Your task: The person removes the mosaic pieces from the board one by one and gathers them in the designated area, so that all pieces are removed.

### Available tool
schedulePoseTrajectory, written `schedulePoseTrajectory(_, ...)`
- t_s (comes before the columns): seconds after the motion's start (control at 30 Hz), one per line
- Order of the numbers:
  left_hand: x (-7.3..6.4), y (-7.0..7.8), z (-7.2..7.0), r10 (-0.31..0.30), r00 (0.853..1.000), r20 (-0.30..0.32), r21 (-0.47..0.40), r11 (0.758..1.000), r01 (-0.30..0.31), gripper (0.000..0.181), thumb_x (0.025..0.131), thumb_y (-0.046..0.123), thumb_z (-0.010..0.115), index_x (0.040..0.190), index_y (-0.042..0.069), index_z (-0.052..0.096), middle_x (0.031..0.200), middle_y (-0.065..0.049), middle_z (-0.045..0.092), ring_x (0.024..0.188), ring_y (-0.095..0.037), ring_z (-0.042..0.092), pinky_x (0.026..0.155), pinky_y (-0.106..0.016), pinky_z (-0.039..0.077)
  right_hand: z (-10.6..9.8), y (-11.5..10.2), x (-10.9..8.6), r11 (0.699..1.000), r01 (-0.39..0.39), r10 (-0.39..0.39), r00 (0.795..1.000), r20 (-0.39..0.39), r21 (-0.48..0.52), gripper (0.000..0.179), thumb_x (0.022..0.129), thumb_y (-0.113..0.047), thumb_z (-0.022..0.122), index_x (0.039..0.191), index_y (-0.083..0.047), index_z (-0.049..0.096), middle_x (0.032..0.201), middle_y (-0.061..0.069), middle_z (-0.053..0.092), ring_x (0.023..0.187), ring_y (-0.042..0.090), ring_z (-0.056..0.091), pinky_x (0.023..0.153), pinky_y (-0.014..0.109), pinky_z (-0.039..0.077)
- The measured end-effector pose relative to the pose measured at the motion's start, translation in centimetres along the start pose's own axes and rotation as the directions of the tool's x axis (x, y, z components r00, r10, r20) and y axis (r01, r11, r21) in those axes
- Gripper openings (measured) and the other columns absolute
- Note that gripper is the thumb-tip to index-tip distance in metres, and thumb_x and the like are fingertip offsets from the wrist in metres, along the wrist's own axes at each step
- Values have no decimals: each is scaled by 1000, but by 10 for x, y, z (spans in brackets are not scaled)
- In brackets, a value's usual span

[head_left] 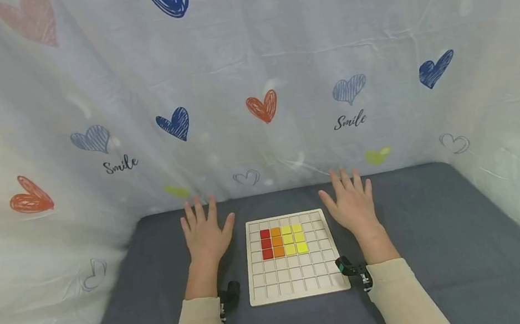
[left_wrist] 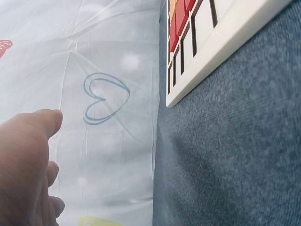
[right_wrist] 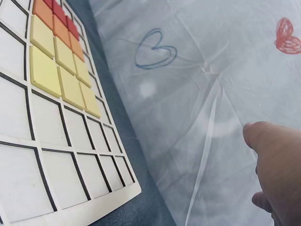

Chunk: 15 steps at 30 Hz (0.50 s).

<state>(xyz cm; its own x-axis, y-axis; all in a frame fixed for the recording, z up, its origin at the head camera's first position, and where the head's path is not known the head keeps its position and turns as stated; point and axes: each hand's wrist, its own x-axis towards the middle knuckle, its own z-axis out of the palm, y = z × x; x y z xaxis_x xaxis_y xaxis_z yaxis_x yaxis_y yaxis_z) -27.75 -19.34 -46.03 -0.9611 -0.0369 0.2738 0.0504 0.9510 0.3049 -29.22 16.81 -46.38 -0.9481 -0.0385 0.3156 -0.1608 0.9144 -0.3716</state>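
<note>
A pale wooden grid board (head_left: pixel 283 291) lies between my two hands. Set in its cells is a block of square tiles: a column of red tiles (head_left: pixel 266 243), one of orange tiles (head_left: pixel 277 241) and two of yellow tiles (head_left: pixel 294 239). To the board's left, my left hand (head_left: pixel 205 240) has its fingers straight and spread, holding nothing. My right hand (head_left: pixel 355 209), on the other side, is spread the same way with nothing in it. In the left wrist view the thumb (left_wrist: pixel 47 122) shows against the curtain. Yellow tiles (right_wrist: pixel 70 89) appear closer in the right wrist view.
Dark grey cloth (head_left: pixel 454 245) covers the table. Behind it and along both sides hangs a white curtain (head_left: pixel 290 28) printed with hearts and the word Smile. Each wrist carries a black strapped camera, such as the left wrist camera (head_left: pixel 230 294).
</note>
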Motion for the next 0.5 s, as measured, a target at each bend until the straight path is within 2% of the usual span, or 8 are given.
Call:
schedulePoseTrajectory(0.3, 1, -5, -1, -3, 1000, 12, 12, 1000, 3, 84, 103, 65, 40, 167, 17, 14, 169, -23, 2, 152, -39, -19, 119, -58, -8, -4, 0, -2, 1000, -3, 3, 1000, 20, -2, 71, 108, -47, 45, 164, -9, 24, 167, 23, 17, 154, 45, -4, 115, 69, -4)
schedulePoseTrajectory(0.5, 0, -8, 0, 3, 1000, -1, 7, 1000, -3, 84, 103, 63, 43, 166, 15, 17, 168, -25, 5, 153, -41, -15, 119, -60, -6, -5, -1, -3, 1000, 3, -3, 1000, 25, 7, 71, 108, -47, 46, 164, -8, 25, 166, 24, 19, 154, 46, -3, 115, 70, -4)
